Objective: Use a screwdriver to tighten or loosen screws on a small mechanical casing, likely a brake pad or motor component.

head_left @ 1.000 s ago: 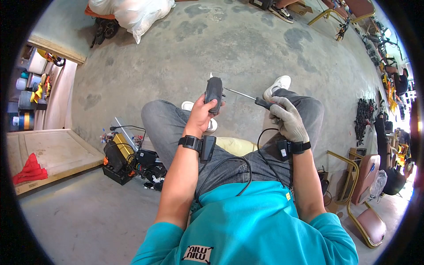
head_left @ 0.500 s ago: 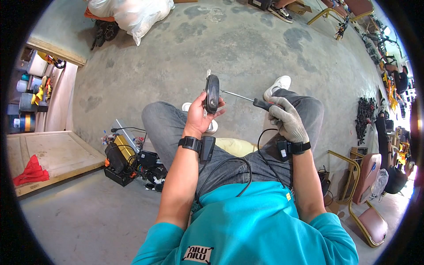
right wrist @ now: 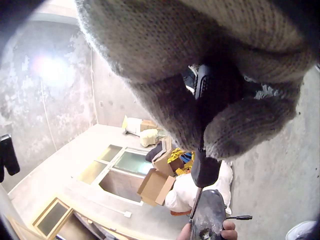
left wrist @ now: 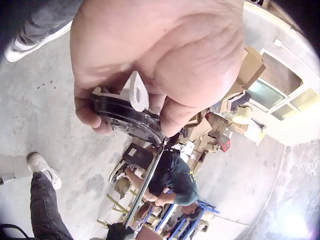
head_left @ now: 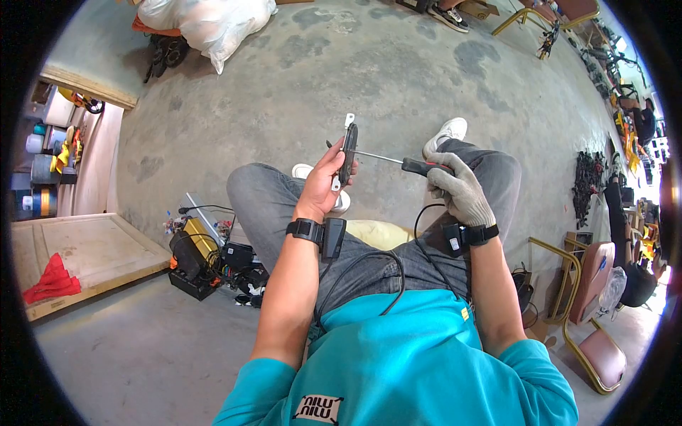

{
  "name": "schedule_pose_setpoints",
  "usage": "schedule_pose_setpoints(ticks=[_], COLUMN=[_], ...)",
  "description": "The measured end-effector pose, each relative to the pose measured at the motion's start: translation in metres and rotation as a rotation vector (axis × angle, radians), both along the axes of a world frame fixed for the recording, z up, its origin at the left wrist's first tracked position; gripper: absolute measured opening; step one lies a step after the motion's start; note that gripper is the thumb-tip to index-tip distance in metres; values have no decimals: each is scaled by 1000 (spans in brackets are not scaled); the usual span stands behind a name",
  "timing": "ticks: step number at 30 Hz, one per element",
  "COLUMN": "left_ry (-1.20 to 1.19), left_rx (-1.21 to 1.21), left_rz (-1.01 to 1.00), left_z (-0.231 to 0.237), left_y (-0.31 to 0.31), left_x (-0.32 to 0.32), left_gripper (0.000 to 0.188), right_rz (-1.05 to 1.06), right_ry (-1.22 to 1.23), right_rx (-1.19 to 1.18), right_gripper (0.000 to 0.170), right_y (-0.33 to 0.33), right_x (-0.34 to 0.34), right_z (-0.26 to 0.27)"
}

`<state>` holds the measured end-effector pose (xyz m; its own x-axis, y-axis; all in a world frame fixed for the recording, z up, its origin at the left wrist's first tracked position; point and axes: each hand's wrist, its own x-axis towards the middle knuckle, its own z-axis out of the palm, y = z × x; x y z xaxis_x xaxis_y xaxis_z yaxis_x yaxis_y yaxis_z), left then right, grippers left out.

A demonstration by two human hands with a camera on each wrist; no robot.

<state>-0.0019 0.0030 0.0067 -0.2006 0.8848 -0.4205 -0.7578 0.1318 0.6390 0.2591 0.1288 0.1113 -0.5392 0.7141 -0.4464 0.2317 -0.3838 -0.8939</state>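
Observation:
A flat, dark oval part [head_left: 348, 153] with white tabs at its ends is gripped edge-on by my bare left hand [head_left: 323, 186]. In the left wrist view its black rim [left wrist: 127, 117] lies between thumb and fingers, one white tab [left wrist: 135, 92] near the palm. My gloved right hand [head_left: 462, 192] holds a screwdriver by its dark handle [head_left: 418, 167]. The metal shaft [left wrist: 146, 185] reaches the part's edge beside my left thumb; whether the tip sits in a screw cannot be told. A thin black piece [right wrist: 240, 217] sticks out beyond the part in the right wrist view.
A pale wooden board [head_left: 85, 248] with a red cloth [head_left: 53, 279] lies at the left, near a heap of cables and devices [head_left: 195, 263]. White bags [head_left: 220, 25] lie at the top. Metal-framed chairs [head_left: 593, 355] stand at the right. Another person sits farther off in the left wrist view.
My left hand has turned the part from its broad dark face to its edge, showing both white tabs. The screwdriver in my right hand has moved slightly left and down, its shaft now against the part.

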Motion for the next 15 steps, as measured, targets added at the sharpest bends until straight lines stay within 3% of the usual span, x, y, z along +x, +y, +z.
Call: schedule_pose_setpoints(ticks=[15], left_ry=[69], left_rx=[21], left_rz=[-16], left_z=[-5], left_y=[-1], left_x=[-1], left_gripper=[48], right_rz=[4], right_ry=[-9], right_rx=[46], right_gripper=[42], right_y=[-1], right_x=[0], right_z=[-3])
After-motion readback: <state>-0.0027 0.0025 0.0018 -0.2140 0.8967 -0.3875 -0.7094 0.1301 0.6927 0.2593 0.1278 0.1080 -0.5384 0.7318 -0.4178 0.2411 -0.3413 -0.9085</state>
